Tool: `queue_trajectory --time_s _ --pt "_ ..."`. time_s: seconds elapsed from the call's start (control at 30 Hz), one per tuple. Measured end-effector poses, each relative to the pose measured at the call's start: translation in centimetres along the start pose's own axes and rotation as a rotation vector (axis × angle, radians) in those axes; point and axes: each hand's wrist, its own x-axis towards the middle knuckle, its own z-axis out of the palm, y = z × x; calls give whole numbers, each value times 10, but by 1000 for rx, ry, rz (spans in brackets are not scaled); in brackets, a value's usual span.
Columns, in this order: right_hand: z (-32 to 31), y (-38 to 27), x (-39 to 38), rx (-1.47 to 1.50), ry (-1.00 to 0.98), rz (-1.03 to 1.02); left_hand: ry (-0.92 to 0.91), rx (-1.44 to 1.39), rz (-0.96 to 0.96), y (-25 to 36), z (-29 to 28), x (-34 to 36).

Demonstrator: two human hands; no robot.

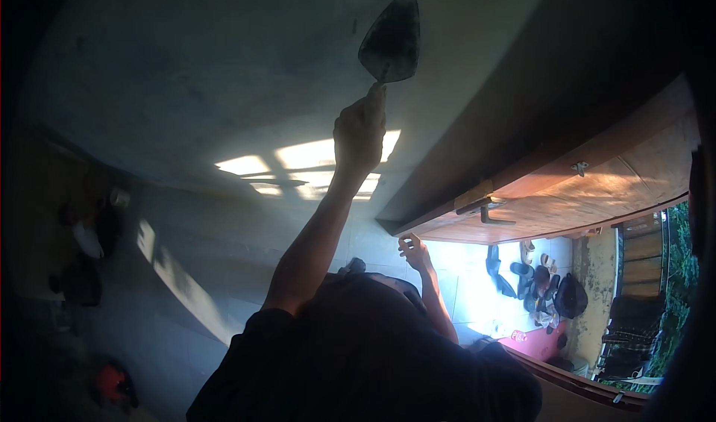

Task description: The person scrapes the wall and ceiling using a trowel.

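Note:
Raised high in front of me, my left hand is closed round the handle of a pointed trowel. Its dark, broad blade points up and lies over the grey wall. Whether the blade touches the wall I cannot tell. My right hand is lower down, near the bottom corner of the wooden door. Its fingers are apart and slightly curled, with nothing visible in them.
On the right stands a wooden door with a metal lever handle. Beyond it, several shoes lie on a bright tiled floor, and dark clothes hang by a railing. At the far left a person is dimly visible near a red object.

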Motion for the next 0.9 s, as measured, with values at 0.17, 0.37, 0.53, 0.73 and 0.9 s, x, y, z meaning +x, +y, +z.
queue_trajectory --time_s 0.17,0.37,0.53,0.73,0.9 --pt "4 -8 -1 31 8 10 25 181 87 -38 -5 -23" --pt "-8 -78 0 366 -271 -58 -79 -154 -84 -22 14 -32" --pt "-28 -184 3 765 -408 -366 -75 -69 16 -67 34 -36" --pt "-4 -240 11 647 71 -450 -91 49 -32 -84 23 -57" --pt "16 -228 10 718 17 -394 -138 40 -7 -108 -20 -68"
